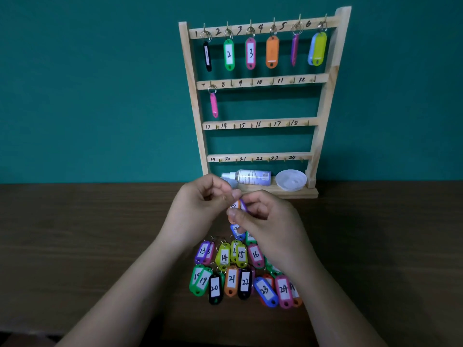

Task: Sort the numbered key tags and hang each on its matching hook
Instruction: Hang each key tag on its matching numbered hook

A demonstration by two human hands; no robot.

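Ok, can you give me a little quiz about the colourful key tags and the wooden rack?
1. True or false: the left hand and the right hand are both empty.
2. What number is written on the green plastic key tag hanging in the top row of the wooden hook rack?
3. What sits beside the clear plastic spray bottle on the rack's bottom shelf? A) a white round dish B) a red cup C) scissors

Key:
1. False. They pinch an orange plastic key tag between them.
2. The number 2.
3. A
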